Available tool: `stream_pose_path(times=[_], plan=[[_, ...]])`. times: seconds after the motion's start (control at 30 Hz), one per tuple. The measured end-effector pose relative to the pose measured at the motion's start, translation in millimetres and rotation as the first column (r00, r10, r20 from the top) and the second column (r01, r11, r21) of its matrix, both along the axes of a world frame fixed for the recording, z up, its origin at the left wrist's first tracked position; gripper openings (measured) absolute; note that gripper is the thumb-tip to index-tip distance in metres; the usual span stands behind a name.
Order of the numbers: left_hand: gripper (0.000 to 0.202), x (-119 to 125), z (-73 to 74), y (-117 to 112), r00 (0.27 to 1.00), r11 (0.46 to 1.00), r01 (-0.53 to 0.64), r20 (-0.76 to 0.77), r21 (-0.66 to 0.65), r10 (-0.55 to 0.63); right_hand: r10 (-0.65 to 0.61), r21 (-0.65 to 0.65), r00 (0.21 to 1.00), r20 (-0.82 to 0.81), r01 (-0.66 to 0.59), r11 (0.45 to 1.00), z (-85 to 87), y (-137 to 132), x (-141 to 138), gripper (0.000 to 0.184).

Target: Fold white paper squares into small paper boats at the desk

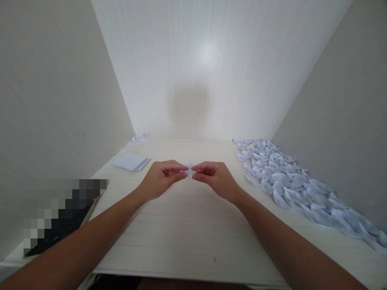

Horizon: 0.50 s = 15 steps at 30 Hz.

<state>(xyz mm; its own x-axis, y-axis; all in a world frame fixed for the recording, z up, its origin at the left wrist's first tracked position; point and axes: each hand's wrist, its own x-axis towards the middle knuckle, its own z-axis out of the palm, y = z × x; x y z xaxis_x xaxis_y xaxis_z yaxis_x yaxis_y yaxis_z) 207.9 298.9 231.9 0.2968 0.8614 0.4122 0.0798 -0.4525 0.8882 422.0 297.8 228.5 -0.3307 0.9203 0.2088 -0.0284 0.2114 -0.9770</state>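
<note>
Between my two hands, above the middle of the table (181, 233), is a small piece of white paper (190, 170). My left hand (165, 177) pinches its left side between thumb and fingers. From the other side my right hand (214, 177) grips it the same way, fingertips almost meeting the left ones. Most of the paper is hidden by the fingers, so its exact shape cannot be made out. Left of my left hand lies a stack of flat white paper sheets (130, 161).
A long heap of folded white paper pieces (290, 181) runs along the right wall. Some white scraps (142, 138) lie at the back left corner. A dark, partly blurred-out object (69, 217) rests at the left edge. Pale panels (193, 60) enclose the table on three sides.
</note>
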Motion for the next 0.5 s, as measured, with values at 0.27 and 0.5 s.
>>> stream_pose_path(times=[0.27,0.5], plan=[[0.016,-3.0,-0.5,2.1,0.996,0.988,-0.081,-0.015,0.130,0.083,-0.099,0.095,0.995,0.004,0.098,0.991,-4.5,-0.4,-6.8,0.019],[0.011,3.5,-4.4,-0.3,0.996,0.984,-0.089,0.041,0.156,0.084,-0.222,0.348,0.972,0.082,0.181,0.920,-1.9,-6.6,-12.3,0.013]])
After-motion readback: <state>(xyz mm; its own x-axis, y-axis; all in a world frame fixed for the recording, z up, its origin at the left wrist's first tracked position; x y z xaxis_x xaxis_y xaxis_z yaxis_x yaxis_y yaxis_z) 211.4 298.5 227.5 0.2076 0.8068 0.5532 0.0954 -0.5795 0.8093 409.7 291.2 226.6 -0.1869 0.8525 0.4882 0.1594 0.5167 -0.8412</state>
